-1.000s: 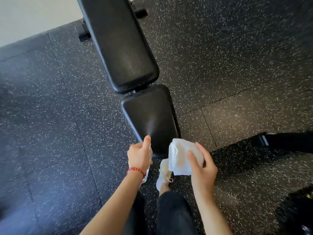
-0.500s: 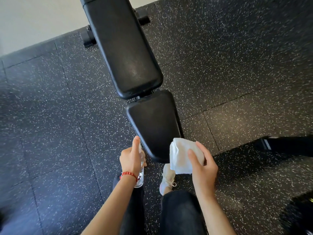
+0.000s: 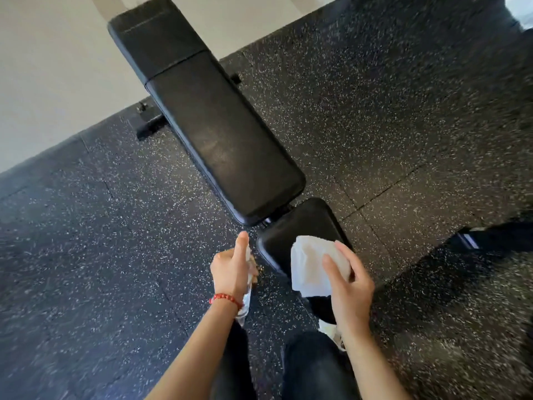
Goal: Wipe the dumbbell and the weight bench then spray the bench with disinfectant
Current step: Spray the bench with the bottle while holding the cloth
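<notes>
A: Black rubber floor (image 3: 86,255) with white flecks fills the view, and a pale wall (image 3: 52,76) runs along the far left. One weight bench (image 3: 213,125) lies on a slant from the wall toward the person, two black pads: a long back pad and a short seat pad (image 3: 300,223) nearest the legs.

B: And the padded surface?

A: Dull sheen on the back pad, nothing lying on it. Bench foot bar shows on the floor at the left, by the wall.

B: Hands now, left one first.

A: Left hand (image 3: 232,269) is up just left of the seat pad, off the bench, fingers wrapped round one clear spray bottle (image 3: 245,306), index finger stretched straight up over the top. One red bead bracelet (image 3: 225,298) on that wrist. The bottle's lower end pokes out below the wrist.

B: Right hand?

A: Right hand (image 3: 350,287) is over the near end of the seat pad, fingers closed around one folded white cloth (image 3: 310,264), thumb pressed on its face. Whether the cloth touches the pad, I cannot tell.

B: Anything further right?

A: Two dark trouser legs at the bottom, one white shoe (image 3: 328,329) under the right wrist, and a dark blurred object (image 3: 490,235) at the right edge, unclear.
</notes>
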